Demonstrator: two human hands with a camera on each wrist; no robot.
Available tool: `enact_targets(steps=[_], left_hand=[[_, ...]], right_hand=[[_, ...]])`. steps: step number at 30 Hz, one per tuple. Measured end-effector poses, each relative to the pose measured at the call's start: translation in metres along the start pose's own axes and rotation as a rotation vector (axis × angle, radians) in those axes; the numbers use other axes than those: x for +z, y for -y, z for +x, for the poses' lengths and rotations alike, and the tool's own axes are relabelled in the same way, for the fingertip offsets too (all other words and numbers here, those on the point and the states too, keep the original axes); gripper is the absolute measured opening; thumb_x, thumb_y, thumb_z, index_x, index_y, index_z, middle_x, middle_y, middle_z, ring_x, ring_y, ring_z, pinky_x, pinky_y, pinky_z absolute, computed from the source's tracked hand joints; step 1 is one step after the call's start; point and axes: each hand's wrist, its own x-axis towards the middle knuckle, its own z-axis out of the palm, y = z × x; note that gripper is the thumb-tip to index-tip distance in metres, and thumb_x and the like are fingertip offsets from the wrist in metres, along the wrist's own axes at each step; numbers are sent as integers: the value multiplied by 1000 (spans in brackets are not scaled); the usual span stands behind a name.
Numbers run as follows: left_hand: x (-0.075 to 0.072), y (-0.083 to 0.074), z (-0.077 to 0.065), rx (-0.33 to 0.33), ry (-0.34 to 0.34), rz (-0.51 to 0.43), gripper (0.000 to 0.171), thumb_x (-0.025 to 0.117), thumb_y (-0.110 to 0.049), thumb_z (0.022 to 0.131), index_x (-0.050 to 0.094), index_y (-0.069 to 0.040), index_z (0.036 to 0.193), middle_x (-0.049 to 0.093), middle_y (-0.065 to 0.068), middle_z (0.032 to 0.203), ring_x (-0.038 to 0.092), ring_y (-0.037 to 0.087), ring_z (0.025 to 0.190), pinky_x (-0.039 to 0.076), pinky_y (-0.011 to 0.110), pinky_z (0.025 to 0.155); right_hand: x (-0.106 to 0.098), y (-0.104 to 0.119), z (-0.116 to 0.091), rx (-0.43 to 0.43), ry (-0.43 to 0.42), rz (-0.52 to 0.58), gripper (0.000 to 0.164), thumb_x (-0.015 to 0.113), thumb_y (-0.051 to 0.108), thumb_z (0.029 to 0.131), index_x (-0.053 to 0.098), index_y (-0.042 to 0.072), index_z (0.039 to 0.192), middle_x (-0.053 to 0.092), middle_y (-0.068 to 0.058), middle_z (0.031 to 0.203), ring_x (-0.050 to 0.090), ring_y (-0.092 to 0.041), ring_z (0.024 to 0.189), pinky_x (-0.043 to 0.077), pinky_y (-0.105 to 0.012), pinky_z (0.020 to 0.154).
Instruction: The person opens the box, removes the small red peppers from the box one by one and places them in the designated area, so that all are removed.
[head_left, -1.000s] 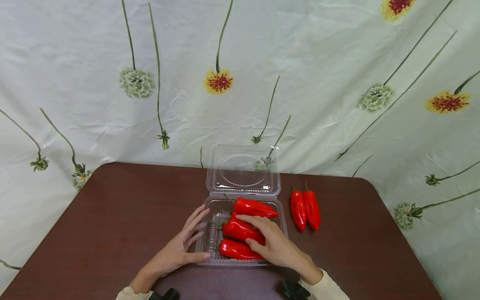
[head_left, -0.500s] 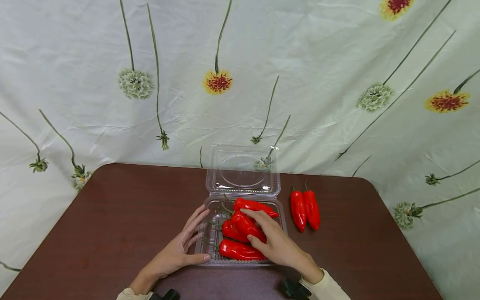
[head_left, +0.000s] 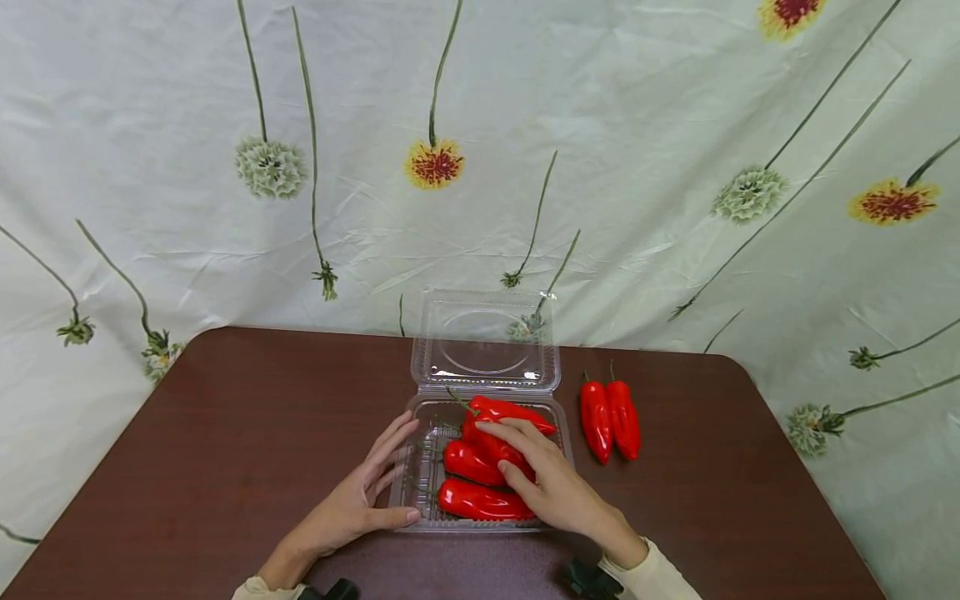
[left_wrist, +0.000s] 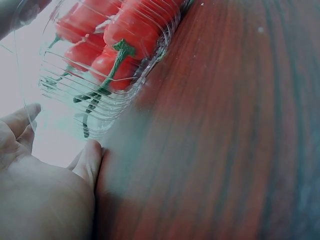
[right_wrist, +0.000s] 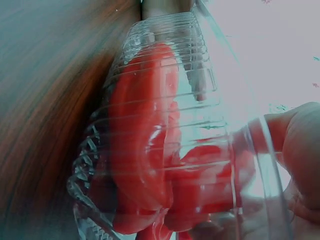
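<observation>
A clear plastic clamshell box point(head_left: 431, 521) holds several glossy red peppers, their green stems pointing left in the head view. My right hand point(head_left: 561, 493) reaches over the box's right side and grips one red pepper point(head_left: 483, 436) between thumb and fingers. It lies over another pepper point(head_left: 463, 460), just behind the front pepper point(head_left: 480, 500). A further pepper point(head_left: 525, 412) lies near the hinge. My left hand point(head_left: 341, 504) rests along the box's left wall, fingers spread and fairly straight. Through the ribbed plastic, the left wrist view shows a green stem point(left_wrist: 117, 60).
The transparent lid point(head_left: 487, 337) stands raised at the back, against the flowered cloth point(head_left: 637, 167). Two more red peppers point(head_left: 596, 421) lie side by side on the brown table point(head_left: 247, 433), right of the box. Dark straps sit at both wrists.
My right hand's pepper has tilted up and turned, then settled back, its stem end shifting toward the hinge. My left hand has stayed in place.
</observation>
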Motion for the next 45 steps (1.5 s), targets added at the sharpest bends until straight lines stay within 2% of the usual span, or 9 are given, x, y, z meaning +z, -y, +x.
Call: enact_targets(steps=[5,9,13,20,27,32,38,45], left_hand=[[0,0,0,-5,2,-7,98,72,3,88,10,-12,162,-9,4,169,7,53,147,27,8,110],[0,1,-1,-9,6,-11,98,72,2,89,10,-12,162,-10,4,169,6,53,147,27,8,109],[0,1,-1,-5,11,-8,98,71,2,89,9,-12,162,-11,4,169,6,53,147,27,8,109],[0,-1,0,-11,6,-14,97,72,2,89,10,-13,162,-10,2,169,6,52,147,27,8,110],[0,-1,1,-20,4,-7,97,71,2,89,10,-14,162,-9,2,169,7,50,148,27,8,110],[-1,0,1,-6,3,-1,98,72,2,88,9,-11,162,-9,4,169,8,51,147,27,8,109],[-1,0,2,-1,2,5,98,73,1,88,10,-11,162,-8,2,169,8,51,147,27,8,110],[-1,1,1,13,4,3,98,73,1,88,10,-10,162,-8,3,169,9,51,146,27,9,110]], right_hand=[[0,1,0,0,-14,0,54,66,4,93,56,28,140,50,3,142,45,-20,133,48,-53,101],[-2,2,0,11,-13,14,48,66,5,93,60,27,135,49,6,142,43,-17,134,48,-51,101],[-6,4,0,21,-19,24,46,67,4,93,61,25,134,48,6,142,42,-17,135,49,-49,100],[-15,6,0,50,-60,39,46,68,3,92,62,22,134,50,1,140,42,-23,135,50,-51,98],[-24,1,0,52,-83,41,47,67,1,93,61,23,135,50,-2,139,49,-24,128,53,-42,96],[-30,-6,2,54,-102,51,49,66,-1,94,60,23,136,52,-2,139,49,-24,131,52,-41,98],[-40,-10,2,96,-125,48,50,68,2,93,59,25,137,52,-1,139,46,-24,133,54,-41,96],[-50,-12,-2,138,-151,63,50,68,7,94,57,26,139,50,-3,142,42,-27,137,50,-50,100]])
